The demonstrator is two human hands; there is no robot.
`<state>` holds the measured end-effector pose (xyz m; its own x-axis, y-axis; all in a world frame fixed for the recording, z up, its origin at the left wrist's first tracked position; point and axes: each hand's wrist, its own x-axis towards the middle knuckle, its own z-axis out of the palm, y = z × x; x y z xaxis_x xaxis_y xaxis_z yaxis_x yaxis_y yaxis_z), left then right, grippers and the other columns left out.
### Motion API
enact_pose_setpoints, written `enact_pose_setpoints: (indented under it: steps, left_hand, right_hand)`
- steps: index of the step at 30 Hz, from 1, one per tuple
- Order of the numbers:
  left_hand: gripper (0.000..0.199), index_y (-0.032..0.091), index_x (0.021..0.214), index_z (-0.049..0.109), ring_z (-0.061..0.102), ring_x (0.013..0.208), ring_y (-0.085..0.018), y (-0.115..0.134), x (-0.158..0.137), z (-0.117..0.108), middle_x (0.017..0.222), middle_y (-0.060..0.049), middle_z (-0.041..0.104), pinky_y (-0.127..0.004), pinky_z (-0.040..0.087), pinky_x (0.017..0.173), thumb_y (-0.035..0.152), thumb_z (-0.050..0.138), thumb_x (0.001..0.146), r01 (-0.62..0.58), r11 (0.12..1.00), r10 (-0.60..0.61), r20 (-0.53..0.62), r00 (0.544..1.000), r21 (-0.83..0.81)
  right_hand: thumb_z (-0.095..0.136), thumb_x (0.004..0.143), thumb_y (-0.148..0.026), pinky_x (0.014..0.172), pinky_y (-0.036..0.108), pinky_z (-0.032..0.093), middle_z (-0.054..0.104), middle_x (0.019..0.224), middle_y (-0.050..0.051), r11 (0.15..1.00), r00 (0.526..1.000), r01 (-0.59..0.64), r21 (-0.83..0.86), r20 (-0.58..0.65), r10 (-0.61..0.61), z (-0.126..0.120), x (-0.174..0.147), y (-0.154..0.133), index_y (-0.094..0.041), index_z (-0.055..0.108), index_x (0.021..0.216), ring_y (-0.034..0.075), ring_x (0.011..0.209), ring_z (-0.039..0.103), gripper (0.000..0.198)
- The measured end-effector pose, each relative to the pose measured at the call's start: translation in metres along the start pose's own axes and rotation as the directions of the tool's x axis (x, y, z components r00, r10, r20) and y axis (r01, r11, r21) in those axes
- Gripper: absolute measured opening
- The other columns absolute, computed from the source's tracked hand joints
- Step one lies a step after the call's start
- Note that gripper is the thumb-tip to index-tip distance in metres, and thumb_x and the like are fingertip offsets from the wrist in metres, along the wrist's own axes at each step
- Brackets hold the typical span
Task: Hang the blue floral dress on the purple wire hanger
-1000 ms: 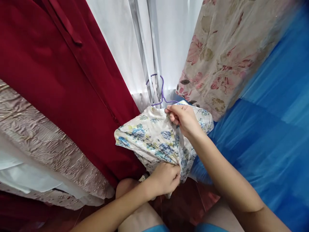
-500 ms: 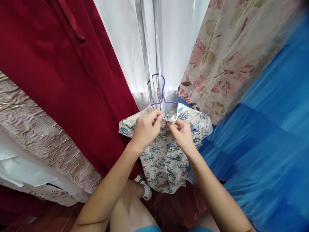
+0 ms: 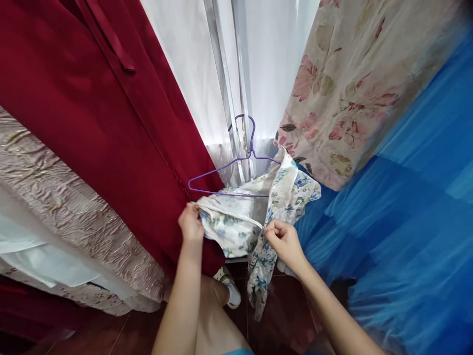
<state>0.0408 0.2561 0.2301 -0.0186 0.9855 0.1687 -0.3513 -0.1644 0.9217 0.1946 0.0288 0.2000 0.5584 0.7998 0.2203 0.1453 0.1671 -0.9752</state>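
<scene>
Hanging from one side of a purple hanger [image 3: 252,151], the floral blouse [image 3: 277,202] sagged at the middle of the view, its right-hand shoulder lying over the hanger, which apparently bore that part of the weight. The hanger's left-hand end stood bare, so the cloth on that side seemed to depend on the hands for support.

The left hand [image 3: 191,222] had its grip pinching the far corner of that loose side, drawn outward just below the bare end. The right hand [image 3: 284,241] had its grip grasping the pale edging near the blouse's middle; between the two, the edge ran nearly straight, probably because they pulled against each other. Below the right hand, unsupported cloth dropped in a narrow bunch above the tiled floor [image 3: 291,301].

The hanger's hook rose beside silvery ribbons [image 3: 226,79] in front of white fabric [image 3: 181,54]; what carried it could not be told for certain. Farther out, red cloth [image 3: 111,123] hung to the left, pink-flowered cloth [image 3: 332,98] and blue tulle [image 3: 388,222] to the right.
</scene>
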Motion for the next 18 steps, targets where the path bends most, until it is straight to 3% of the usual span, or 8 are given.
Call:
enact_pose_setpoints:
  steps: [4,8,10,11,13,14,16,18]
  left_hand:
    - [0.047,0.012,0.077,0.06,0.059,0.064,-0.014,-0.054,-0.067,0.01,0.07,-0.004,0.063,-0.024,0.046,0.062,0.055,0.077,0.069,0.187,0.981,-0.195,0.273,0.942,0.056]
    - [0.042,0.014,0.085,0.063,0.062,0.082,-0.018,-0.047,-0.123,0.031,0.085,-0.005,0.065,-0.03,0.05,0.08,0.055,0.071,0.081,0.224,0.972,-0.227,0.529,0.817,0.072]
    - [0.037,0.015,0.083,0.063,0.059,0.084,-0.017,-0.027,-0.143,0.041,0.085,-0.004,0.06,-0.029,0.048,0.081,0.051,0.066,0.088,0.144,0.983,-0.185,0.687,0.702,0.117]
    - [0.034,0.015,0.082,0.062,0.057,0.084,-0.017,-0.017,-0.152,0.045,0.085,-0.003,0.058,-0.028,0.046,0.082,0.047,0.062,0.092,0.065,0.988,-0.15,0.771,0.619,0.14]
    - [0.029,0.016,0.084,0.061,0.054,0.086,-0.016,0.003,-0.166,0.049,0.087,-0.003,0.054,-0.027,0.043,0.084,0.039,0.054,0.099,-0.109,0.983,-0.084,0.894,0.441,0.146]
    - [0.027,0.016,0.086,0.06,0.053,0.086,-0.016,0.01,-0.173,0.049,0.089,-0.003,0.053,-0.027,0.042,0.084,0.036,0.05,0.101,-0.17,0.977,-0.058,0.923,0.38,0.132]
    - [0.024,0.017,0.088,0.058,0.052,0.085,-0.016,0.019,-0.183,0.045,0.089,-0.003,0.051,-0.027,0.041,0.082,0.032,0.047,0.103,-0.215,0.971,-0.02,0.934,0.358,0.103]
    - [0.023,0.017,0.089,0.056,0.052,0.085,-0.016,0.021,-0.188,0.039,0.089,-0.004,0.05,-0.027,0.041,0.08,0.03,0.044,0.104,-0.225,0.97,0.001,0.919,0.394,0.095]
  right_hand:
    - [0.058,0.085,-0.032,0.047,0.023,0.027,0.042,0.047,-0.008,0.997,0.995,-0.068,-0.043,-0.072,0.065,-0.017,0.0,0.033,-0.02,0.053,0.065,0.01,0.043,0.035,0.023]
    - [0.071,0.074,-0.028,0.054,0.026,0.039,0.06,0.058,-0.003,0.986,0.986,-0.091,-0.138,-0.151,0.07,-0.039,-0.007,0.045,-0.017,0.071,0.087,0.015,0.052,0.05,0.018]
    - [0.069,0.078,-0.028,0.071,0.03,0.048,0.071,0.085,0.004,0.988,0.982,-0.023,-0.151,-0.187,-0.006,-0.045,-0.009,0.036,-0.018,0.072,0.106,0.019,0.074,0.062,0.03]
    - [0.065,0.084,-0.029,0.083,0.033,0.05,0.072,0.101,0.007,0.991,0.984,0.028,-0.132,-0.172,-0.051,-0.046,-0.007,0.031,-0.02,0.07,0.116,0.021,0.089,0.065,0.034]
    - [0.058,0.09,-0.031,0.102,0.036,0.045,0.066,0.128,0.009,0.993,0.988,0.107,-0.043,-0.109,-0.111,-0.048,0.002,0.021,-0.023,0.06,0.135,0.023,0.115,0.061,0.046]
    - [0.057,0.09,-0.032,0.106,0.038,0.044,0.061,0.137,0.009,0.994,0.99,0.106,0.008,-0.099,-0.105,-0.049,0.009,0.019,-0.025,0.051,0.144,0.023,0.12,0.059,0.055]
    - [0.061,0.087,-0.036,0.102,0.038,0.048,0.053,0.147,0.011,0.998,0.985,0.0,0.055,-0.169,0.01,-0.054,0.024,0.022,-0.027,0.032,0.155,0.023,0.119,0.061,0.074]
    - [0.064,0.083,-0.042,0.09,0.038,0.054,0.059,0.138,0.014,0.988,0.952,-0.147,0.048,-0.263,0.155,-0.061,0.033,0.033,-0.023,0.029,0.155,0.024,0.107,0.066,0.082]
